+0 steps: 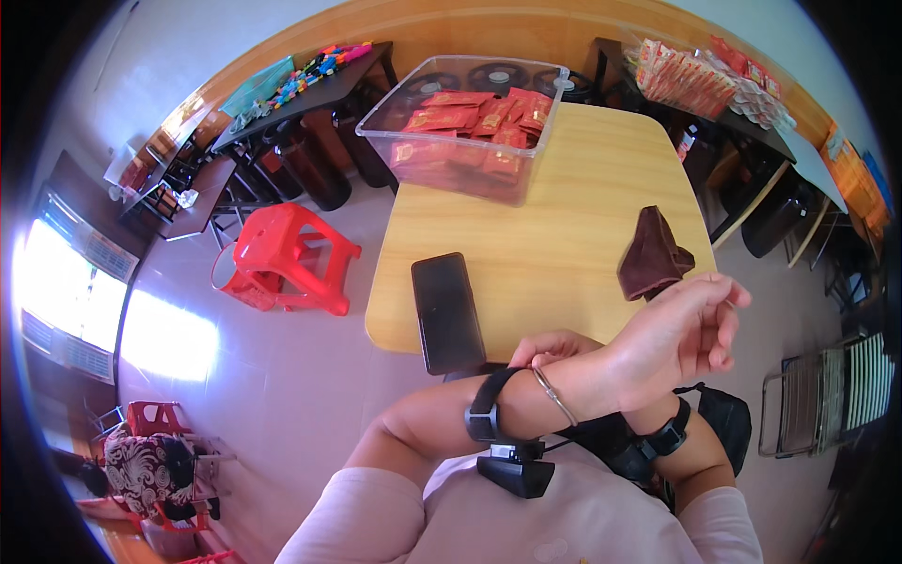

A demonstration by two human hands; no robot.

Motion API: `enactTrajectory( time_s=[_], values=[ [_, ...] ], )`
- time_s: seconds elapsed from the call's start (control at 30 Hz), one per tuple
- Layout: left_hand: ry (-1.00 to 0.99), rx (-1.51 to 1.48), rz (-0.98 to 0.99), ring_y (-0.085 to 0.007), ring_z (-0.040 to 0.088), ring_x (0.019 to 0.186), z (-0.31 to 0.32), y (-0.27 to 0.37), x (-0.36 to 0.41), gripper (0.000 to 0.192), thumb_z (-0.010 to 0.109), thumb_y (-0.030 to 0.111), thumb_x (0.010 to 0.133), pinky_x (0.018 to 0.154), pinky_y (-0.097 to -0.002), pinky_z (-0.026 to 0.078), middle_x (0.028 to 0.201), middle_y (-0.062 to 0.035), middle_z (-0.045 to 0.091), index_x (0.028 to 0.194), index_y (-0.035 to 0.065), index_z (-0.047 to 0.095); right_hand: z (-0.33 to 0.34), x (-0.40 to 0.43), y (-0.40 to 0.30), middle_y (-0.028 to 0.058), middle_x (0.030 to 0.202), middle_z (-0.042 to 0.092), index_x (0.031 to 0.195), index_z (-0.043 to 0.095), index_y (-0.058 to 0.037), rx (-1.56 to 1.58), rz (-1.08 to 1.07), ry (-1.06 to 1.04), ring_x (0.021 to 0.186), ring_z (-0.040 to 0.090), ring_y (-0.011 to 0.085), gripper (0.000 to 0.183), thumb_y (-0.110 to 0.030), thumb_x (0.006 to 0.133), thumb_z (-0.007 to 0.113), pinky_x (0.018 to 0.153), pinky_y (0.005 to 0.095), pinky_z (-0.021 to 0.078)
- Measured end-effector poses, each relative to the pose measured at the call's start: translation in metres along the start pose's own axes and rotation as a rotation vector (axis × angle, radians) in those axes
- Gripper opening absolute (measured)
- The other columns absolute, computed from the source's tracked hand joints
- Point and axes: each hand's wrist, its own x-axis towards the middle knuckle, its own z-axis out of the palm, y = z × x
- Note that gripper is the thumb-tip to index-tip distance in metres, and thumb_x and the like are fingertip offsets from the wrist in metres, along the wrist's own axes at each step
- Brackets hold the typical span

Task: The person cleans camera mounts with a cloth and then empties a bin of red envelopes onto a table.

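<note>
My left hand (694, 328) is raised over the table's near right corner, palm turned right, its fingers loosely curled around nothing. A black strap (492, 395) with a buckle circles my left forearm, beside a metal bangle (554, 397). Below that forearm hangs a small black device (514, 474) with a cable. My right hand (560, 344) reaches behind the left forearm, its fingers at the strap's upper edge; the forearm partly hides them, so their grip is unclear. Another black strap (662, 438) is on my right forearm. A dark smartphone (449, 314) and a folded brown cloth (652, 254) lie on the table.
On the pale wooden table (564, 233) stands a clear plastic bin (458, 151) of red packets (486, 116). A red plastic stool (296, 254) is left. Side tables hold colourful small pieces (317, 70) and bundled packets (683, 81). Folded chairs (821, 402) stand right. A seated person (144, 469) is lower left.
</note>
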Motion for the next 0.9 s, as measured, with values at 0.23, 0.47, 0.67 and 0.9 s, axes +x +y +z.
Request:
enactTrajectory(
  time_s=[0.23,0.47,0.67,0.9],
  values=[
    [0.051,-0.010,0.031,-0.0086,0.042,0.053,-0.002,-0.011,-0.007,0.023,0.041,0.029,0.090,0.057,-0.0234,0.039,0.063,-0.0002,0.045,0.093,0.0065,0.045,0.007,0.003,0.000,-0.0019,0.090,0.052,0.104,0.047,-0.0058,0.110,0.080,-0.051,0.081,0.051,0.0034,0.024,-0.023,0.088,0.052,0.070,0.0199,0.0433],
    [0.067,-0.090,0.084,-0.0102,0.035,0.053,-0.009,-0.016,-0.010,0.024,0.038,0.030,0.089,0.058,-0.0246,0.034,0.062,-0.0006,0.037,0.092,0.0068,0.045,-0.009,0.002,0.017,-0.0029,0.086,0.050,0.097,0.049,-0.0048,0.170,0.093,-0.155,0.075,0.049,0.0031,0.021,-0.025,0.089,0.049,0.066,0.0185,0.0413],
    [0.054,-0.186,0.037,-0.0100,0.034,0.051,-0.003,-0.018,-0.010,0.026,0.039,0.031,0.087,0.056,-0.0248,0.034,0.062,-0.0002,0.037,0.091,0.0068,0.044,-0.051,0.026,0.095,-0.0047,0.086,0.051,0.101,0.052,-0.0063,0.195,0.018,0.017,0.076,0.048,0.0018,0.026,-0.028,0.092,0.041,0.068,0.0196,0.0401],
    [-0.051,0.265,0.103,-0.0084,0.038,0.051,-0.003,0.011,0.023,0.028,0.041,0.035,0.088,0.059,-0.0241,0.039,0.061,0.0016,0.041,0.091,0.0072,0.047,-0.067,0.061,0.107,0.0031,0.081,0.057,0.095,0.052,-0.0056,0.667,0.168,-0.083,0.071,0.058,0.0124,0.015,-0.017,0.085,0.052,0.063,0.0247,0.0456]
  ],
)
